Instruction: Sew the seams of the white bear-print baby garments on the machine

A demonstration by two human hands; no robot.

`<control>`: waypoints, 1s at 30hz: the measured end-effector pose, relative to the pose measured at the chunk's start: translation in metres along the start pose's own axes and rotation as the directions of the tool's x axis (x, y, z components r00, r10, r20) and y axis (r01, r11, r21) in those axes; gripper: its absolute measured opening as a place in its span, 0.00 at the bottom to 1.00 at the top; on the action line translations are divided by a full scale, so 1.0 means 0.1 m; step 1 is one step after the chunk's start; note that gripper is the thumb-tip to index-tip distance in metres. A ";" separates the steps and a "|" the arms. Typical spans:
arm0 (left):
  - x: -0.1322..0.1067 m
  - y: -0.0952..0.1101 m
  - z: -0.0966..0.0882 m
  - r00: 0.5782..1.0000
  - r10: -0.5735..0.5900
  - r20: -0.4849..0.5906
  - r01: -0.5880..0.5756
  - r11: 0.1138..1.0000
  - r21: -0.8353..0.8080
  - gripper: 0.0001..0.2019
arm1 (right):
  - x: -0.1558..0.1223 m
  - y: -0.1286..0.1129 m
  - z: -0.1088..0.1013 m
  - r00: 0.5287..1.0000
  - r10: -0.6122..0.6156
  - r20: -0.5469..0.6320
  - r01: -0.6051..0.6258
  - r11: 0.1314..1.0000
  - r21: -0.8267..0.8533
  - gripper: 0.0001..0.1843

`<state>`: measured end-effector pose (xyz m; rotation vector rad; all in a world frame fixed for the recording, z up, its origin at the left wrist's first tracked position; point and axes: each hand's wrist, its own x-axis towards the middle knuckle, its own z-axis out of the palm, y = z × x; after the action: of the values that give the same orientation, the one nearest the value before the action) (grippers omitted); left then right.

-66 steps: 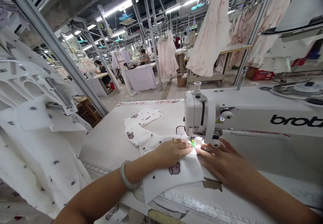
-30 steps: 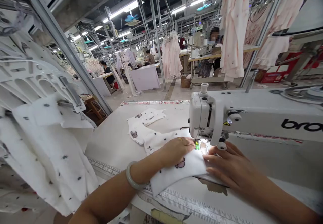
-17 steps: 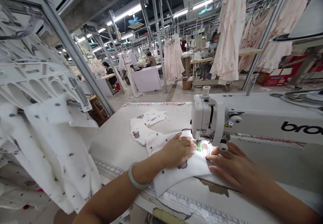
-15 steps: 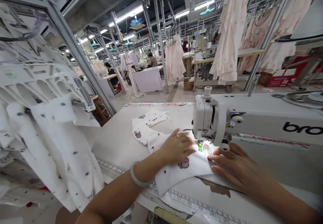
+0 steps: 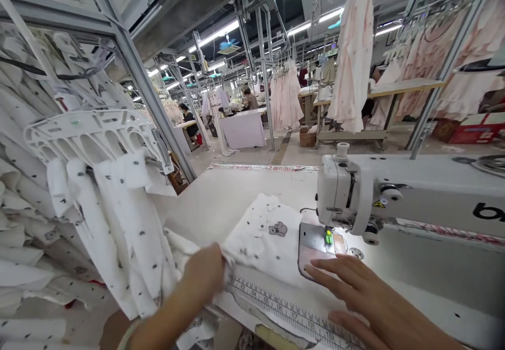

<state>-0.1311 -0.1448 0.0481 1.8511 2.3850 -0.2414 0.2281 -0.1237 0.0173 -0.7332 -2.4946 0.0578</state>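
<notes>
My left hand, smeared by motion, is closed on the near left edge of a white printed fabric piece. The piece lies partly on the table, left of the sewing machine, and a grey-pink animal print shows on it. My right hand hovers low by the machine's metal needle plate, fingers spread, holding nothing. No fabric lies under the lit presser foot, which has a green part.
A printed ruler strip runs along the table's front edge. At left, white dotted garment pieces hang from a white clip hanger. Pink garments hang beyond the table, and people sit at work farther back.
My left hand has pulled the fabric left, out from under the presser foot. My right hand has let go of it, fingers spread. The view has turned slightly left.
</notes>
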 end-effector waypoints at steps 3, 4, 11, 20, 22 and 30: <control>-0.53 0.11 0.15 0.767 0.623 0.157 -0.588 0.779 -0.220 0.10 | 0.03 -0.02 0.03 0.989 0.003 0.148 -0.002 1.000 -0.004 0.34; -0.63 0.17 0.15 0.665 0.730 0.160 -0.679 0.680 -0.279 0.08 | 0.03 0.00 0.05 0.980 0.020 0.198 -0.020 1.000 -0.002 0.33; -0.36 0.91 -0.13 0.458 0.876 -0.152 -0.860 0.392 -0.327 0.19 | -0.09 0.13 0.08 0.950 0.062 0.307 -0.074 0.997 0.026 0.30; 0.30 1.20 0.07 0.332 0.939 -0.088 -0.934 0.314 -0.170 0.33 | -0.17 0.33 0.05 0.998 -0.045 0.033 0.048 0.995 -0.089 0.16; 0.32 1.12 0.03 0.264 0.961 -0.086 -0.955 0.248 -0.165 0.33 | -0.15 0.35 0.03 0.998 -0.048 -0.030 0.045 0.994 -0.100 0.15; 0.31 1.20 -0.02 0.282 0.959 -0.039 -0.936 0.266 -0.233 0.35 | -0.10 0.39 0.05 0.999 0.031 0.030 -0.025 0.981 -0.193 0.22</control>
<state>-0.0225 -0.0863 0.0373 2.6368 0.7415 0.0560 0.2517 -0.0949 0.0010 -0.8523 -2.5452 -0.1653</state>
